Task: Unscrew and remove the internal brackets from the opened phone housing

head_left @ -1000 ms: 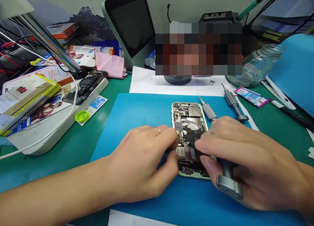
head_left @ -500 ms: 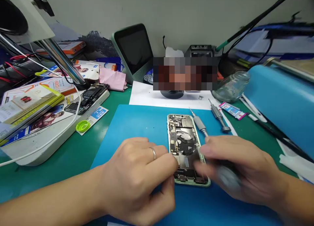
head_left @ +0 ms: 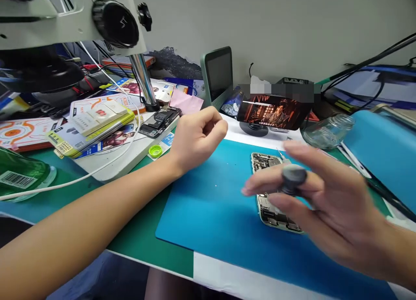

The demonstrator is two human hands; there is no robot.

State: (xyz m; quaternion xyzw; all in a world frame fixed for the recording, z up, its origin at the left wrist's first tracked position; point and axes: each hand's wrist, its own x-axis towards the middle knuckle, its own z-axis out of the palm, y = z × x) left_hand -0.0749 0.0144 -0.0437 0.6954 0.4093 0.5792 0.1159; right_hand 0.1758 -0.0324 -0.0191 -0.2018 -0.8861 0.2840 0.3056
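Note:
My left hand is curled closed over the far left edge of the blue mat. Its fingertips are turned away, so anything in them is hidden. In my right hand, raised over an opened phone, sits a screwdriver with a round grey end cap between the fingers; the rest of it is hidden. The phone lies face up on the mat, circuit board and metal parts bared, partly covered by that hand. Behind the fingers shows the thin tip of another screwdriver.
At left stand a microscope and its white base, bearing a second opened phone and boxes. A lime-green cap lies beside it. Farther back are a playing phone screen, a glass jar and a smart display.
The view has swung left. My left hand has moved away from the opened phone to the mat's far left edge. My right hand has lifted, with the screwdriver still in it.

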